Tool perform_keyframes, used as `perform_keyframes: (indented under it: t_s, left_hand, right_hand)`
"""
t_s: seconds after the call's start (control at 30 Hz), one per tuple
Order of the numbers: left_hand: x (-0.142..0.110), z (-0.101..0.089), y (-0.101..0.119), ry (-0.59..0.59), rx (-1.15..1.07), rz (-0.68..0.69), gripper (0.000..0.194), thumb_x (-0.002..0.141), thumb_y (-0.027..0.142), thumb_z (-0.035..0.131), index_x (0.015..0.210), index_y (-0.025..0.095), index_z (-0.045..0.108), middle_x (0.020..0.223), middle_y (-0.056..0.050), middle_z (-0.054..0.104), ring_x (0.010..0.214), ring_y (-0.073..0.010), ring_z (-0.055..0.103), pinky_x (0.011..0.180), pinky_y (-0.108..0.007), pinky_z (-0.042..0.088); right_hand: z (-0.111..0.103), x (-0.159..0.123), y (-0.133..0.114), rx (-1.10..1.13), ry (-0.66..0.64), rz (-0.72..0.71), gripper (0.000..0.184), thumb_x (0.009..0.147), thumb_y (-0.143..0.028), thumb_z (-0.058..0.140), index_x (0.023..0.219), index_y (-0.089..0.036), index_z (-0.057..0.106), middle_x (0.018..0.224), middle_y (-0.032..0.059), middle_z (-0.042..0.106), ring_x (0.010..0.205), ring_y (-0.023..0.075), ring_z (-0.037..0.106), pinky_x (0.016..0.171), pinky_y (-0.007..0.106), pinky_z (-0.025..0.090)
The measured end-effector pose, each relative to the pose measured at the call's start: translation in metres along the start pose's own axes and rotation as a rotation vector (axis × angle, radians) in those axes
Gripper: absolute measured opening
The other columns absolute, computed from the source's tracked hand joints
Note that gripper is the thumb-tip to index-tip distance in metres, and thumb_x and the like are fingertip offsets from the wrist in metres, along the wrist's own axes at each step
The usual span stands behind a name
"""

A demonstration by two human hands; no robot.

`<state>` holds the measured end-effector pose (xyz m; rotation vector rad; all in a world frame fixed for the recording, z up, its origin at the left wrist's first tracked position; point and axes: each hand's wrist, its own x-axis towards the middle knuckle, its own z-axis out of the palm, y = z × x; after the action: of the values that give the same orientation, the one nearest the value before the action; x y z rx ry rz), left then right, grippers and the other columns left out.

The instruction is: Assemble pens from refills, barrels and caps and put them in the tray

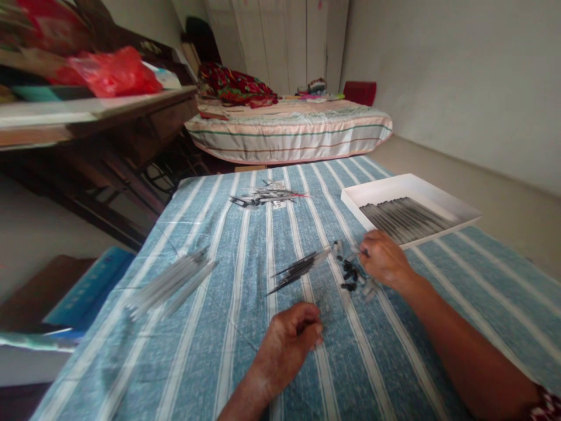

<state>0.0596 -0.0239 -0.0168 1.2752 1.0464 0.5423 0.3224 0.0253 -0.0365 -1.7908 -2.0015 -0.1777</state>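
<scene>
My right hand (384,258) is at the right edge of a small pile of black and clear pen caps (349,272). Its fingers are pinched, and a dark bit shows at the tips, too small to name. My left hand (291,336) rests above the cloth, fingers curled toward the thumb; whatever they hold, if anything, is hidden. Between the hands and a little farther off lies a bunch of thin dark pen refills (298,270). Over to the left are several clear pen barrels (175,283), side by side. A white box (356,213) behind my right hand holds a row of dark pens (401,217).
Another loose heap of thin dark pieces (267,196) lies toward the table's far end. The table has a blue striped cloth (245,327). Beyond it stands a bed (289,131). A wooden desk with a red plastic bag (116,73) is at the left.
</scene>
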Motion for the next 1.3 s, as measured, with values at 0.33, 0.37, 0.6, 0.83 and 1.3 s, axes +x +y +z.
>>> perform_keyframes:
  t_s: [0.33, 0.37, 0.6, 0.83, 1.3]
  left_hand:
    - [-0.001, -0.001, -0.004, 0.05, 0.094, 0.045, 0.008, 0.076, 0.024, 0.057, 0.079, 0.018, 0.06, 0.06, 0.001, 0.059, 0.055, -0.0139, 0.057, 0.054, -0.024, 0.045]
    - [-0.001, -0.003, -0.005, 0.089, 0.146, 0.078, 0.009, 0.077, 0.026, 0.056, 0.08, 0.018, 0.061, 0.06, 0.001, 0.059, 0.055, -0.0141, 0.057, 0.055, -0.025, 0.045]
    - [0.0, -0.031, 0.003, 0.522, 0.61, 0.314, 0.015, 0.08, 0.025, 0.054, 0.087, 0.018, 0.066, 0.08, -0.004, 0.067, 0.073, -0.0189, 0.064, 0.07, -0.028, 0.047]
    - [0.002, -0.044, 0.008, 0.629, 0.958, 0.161, 0.019, 0.079, 0.02, 0.055, 0.093, 0.018, 0.067, 0.088, -0.007, 0.06, 0.078, -0.0207, 0.061, 0.07, -0.028, 0.044]
    - [-0.001, -0.039, 0.014, 0.409, 1.247, 0.009, 0.021, 0.086, 0.013, 0.042, 0.087, 0.016, 0.064, 0.097, -0.007, 0.06, 0.089, -0.018, 0.06, 0.078, -0.026, 0.045]
  right_hand:
    - [0.008, 0.007, -0.026, 0.187, 0.041, -0.201, 0.012, 0.076, -0.016, 0.059, 0.066, -0.02, 0.065, 0.091, 0.0089, 0.064, 0.099, 0.0248, 0.055, 0.088, 0.04, 0.047]
    - [0.011, 0.007, -0.027, 0.186, 0.034, -0.207, 0.012, 0.076, -0.016, 0.059, 0.067, -0.019, 0.065, 0.092, 0.0093, 0.064, 0.1, 0.0254, 0.054, 0.088, 0.041, 0.047]
    - [0.026, 0.002, -0.027, 0.159, 0.013, -0.21, 0.012, 0.077, -0.016, 0.057, 0.068, -0.018, 0.065, 0.098, 0.0123, 0.063, 0.106, 0.0284, 0.053, 0.089, 0.045, 0.046]
    - [0.023, -0.001, -0.032, 0.137, 0.107, -0.244, 0.014, 0.081, -0.019, 0.054, 0.079, -0.016, 0.067, 0.099, 0.0145, 0.064, 0.108, 0.03, 0.052, 0.091, 0.048, 0.045]
    - [0.013, -0.016, -0.066, 0.133, 0.235, -0.514, 0.016, 0.086, -0.012, 0.052, 0.084, -0.01, 0.067, 0.095, 0.0138, 0.065, 0.105, 0.0273, 0.054, 0.092, 0.044, 0.046]
